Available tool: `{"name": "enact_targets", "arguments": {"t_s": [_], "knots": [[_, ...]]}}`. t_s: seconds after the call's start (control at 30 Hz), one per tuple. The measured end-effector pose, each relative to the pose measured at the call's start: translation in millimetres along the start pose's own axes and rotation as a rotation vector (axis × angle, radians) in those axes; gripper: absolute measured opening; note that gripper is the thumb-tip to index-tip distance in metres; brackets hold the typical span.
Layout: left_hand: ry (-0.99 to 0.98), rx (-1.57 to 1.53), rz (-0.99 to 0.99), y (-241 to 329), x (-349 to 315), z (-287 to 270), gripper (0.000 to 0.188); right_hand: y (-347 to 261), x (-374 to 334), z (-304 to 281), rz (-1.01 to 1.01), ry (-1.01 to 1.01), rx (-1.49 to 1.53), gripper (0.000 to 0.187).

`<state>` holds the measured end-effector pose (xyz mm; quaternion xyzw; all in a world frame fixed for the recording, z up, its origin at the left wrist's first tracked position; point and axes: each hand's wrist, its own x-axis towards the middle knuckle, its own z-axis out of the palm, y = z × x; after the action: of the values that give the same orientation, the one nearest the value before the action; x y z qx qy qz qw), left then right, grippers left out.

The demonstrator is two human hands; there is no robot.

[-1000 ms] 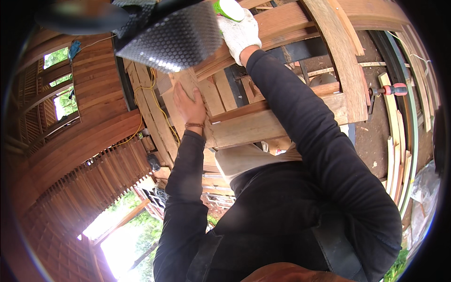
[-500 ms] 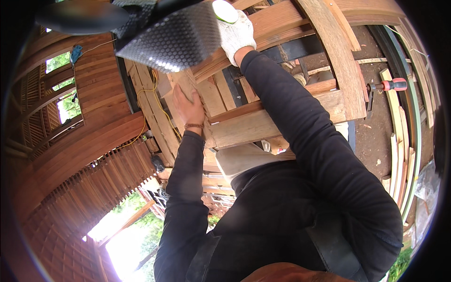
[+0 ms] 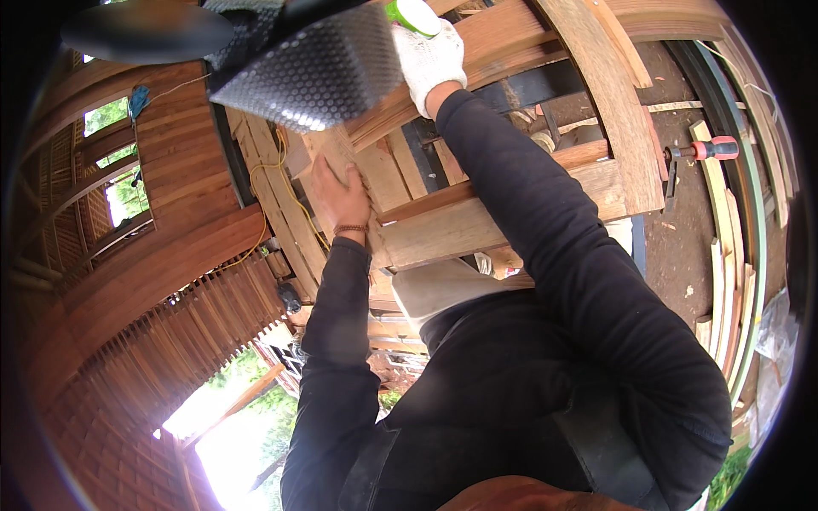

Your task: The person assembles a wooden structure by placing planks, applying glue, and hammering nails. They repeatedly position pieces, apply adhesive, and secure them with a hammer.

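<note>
My left hand, bare with a brown bracelet at the wrist, lies on the left board of a wooden frame. Its fingers stretch forward along the wood, with the thumb apart. At the far side, my right hand wears a white knitted glove and is closed round a green thing with a white, rounded face. What kind of thing it is I cannot make out; the top edge cuts it off and a dark dotted panel hides its left. The frame's near rail runs between my forearms.
A clamp with a red and black handle sits at the frame's right board. Long wood strips lie on the dirt floor to the right. A yellow cord crosses planks at left, beside a large slatted wooden structure.
My right hand has shifted slightly to the right, and the green and white thing has turned so that more of its green shows. My left hand has stayed almost in place.
</note>
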<state>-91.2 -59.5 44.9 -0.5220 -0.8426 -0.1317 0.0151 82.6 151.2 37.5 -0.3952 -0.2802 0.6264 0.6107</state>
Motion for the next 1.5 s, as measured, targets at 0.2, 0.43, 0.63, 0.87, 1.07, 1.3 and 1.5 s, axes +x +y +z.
{"name": "enact_targets", "arguments": {"t_s": [0.2, 0.43, 0.63, 0.87, 1.07, 1.3, 1.5], "knots": [[0.045, -0.064, -0.007, -0.1, 1.9, 4.2, 0.068, -45.5, -11.2, -20.9, 0.211, 0.093, 0.504, 0.034], [0.141, -0.266, 0.078, 35.4, -15.8, -1.0, 0.082, -112.6, -96.7, -87.7, 0.348, -0.127, 0.640, 0.043], [-0.021, -1.614, 0.251, 192.0, -103.5, -113.3, 0.078, -149.7, -191.9, -123.4, 0.604, -0.232, 0.629, 0.061], [0.126, -1.251, 0.431, 189.0, -134.9, -155.2, 0.025, -160.6, -238.8, -186.4, 0.397, -0.359, -0.487, 0.046], [0.202, -1.107, 0.545, 172.2, -155.3, -158.5, 0.030, -284.8, -255.8, -104.9, -0.483, -0.827, -0.839, 0.048], [0.253, -1.049, 0.679, 158.0, -159.7, -153.4, 0.057, -290.0, -277.5, -70.6, -0.933, -1.133, -1.046, 0.045], [0.272, -1.009, 0.663, 151.1, -162.6, -157.9, 0.030, -281.8, -280.5, -71.5, -0.942, -1.174, -0.999, 0.037]]}}
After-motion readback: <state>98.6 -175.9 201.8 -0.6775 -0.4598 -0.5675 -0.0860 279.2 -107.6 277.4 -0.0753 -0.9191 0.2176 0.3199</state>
